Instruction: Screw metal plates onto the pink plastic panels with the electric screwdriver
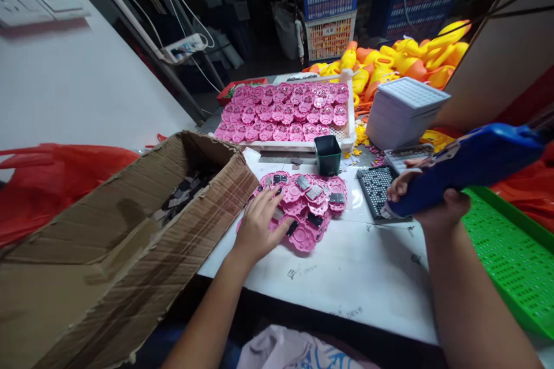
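My left hand (259, 228) rests with fingers spread on a pile of pink scalloped plastic parts (305, 236), touching those on its left side. Several of them carry small grey or black rectangular pieces (315, 191). My right hand (437, 207) is wrapped round a blue electric screwdriver (470, 164), its tip pointing down and left over a dark tray of small round pieces, probably screws (378, 187). Just behind the pink pile stands a dark square cup (328, 155).
An open cardboard box (208, 213) with dark pieces stands at left. At the back, a white tray (351, 109) holds rows of pink parts. Stacked white trays (402, 112), a green basket (511, 259) and yellow-orange parts (402, 60) are at right.
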A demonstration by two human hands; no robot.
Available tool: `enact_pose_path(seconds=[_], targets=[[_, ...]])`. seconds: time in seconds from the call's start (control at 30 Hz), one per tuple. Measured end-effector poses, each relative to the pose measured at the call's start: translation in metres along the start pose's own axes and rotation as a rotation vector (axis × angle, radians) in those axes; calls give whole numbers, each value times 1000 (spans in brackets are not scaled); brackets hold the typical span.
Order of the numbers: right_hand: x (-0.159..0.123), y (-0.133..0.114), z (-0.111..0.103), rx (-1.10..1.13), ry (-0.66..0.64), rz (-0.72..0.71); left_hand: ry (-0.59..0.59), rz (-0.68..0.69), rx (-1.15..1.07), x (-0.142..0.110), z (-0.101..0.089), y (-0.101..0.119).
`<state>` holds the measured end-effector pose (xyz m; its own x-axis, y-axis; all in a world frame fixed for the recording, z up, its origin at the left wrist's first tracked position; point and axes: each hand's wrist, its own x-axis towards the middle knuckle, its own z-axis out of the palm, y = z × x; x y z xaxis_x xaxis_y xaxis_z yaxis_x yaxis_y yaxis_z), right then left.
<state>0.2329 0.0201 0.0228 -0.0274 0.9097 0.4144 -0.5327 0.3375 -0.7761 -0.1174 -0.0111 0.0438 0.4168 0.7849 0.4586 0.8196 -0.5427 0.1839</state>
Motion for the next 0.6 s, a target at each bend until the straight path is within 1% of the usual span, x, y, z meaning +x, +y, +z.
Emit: enact_pose_path(seconds=[0.07, 0.17, 0.27, 0.37, 0.47, 0.6], targets=[[-2, 1, 1, 8, -15, 10, -25, -17, -23, 23, -4, 1], [-5, 3, 1, 31, -34, 14, -83, -72, -32, 67, -8, -5], [-7, 4, 1, 50, -58, 9, -135, -116, -5, 118, -3, -17], [-7, 7, 2, 62, -67, 14, -229, -151, 35, 172, 16, -31], [-6, 10, 4, 73, -54, 9, -344, -157, 92, 223, 42, -43], [-7, 5, 11, 80, -21, 25, -452, -159, 182, 280, 75, -52]])
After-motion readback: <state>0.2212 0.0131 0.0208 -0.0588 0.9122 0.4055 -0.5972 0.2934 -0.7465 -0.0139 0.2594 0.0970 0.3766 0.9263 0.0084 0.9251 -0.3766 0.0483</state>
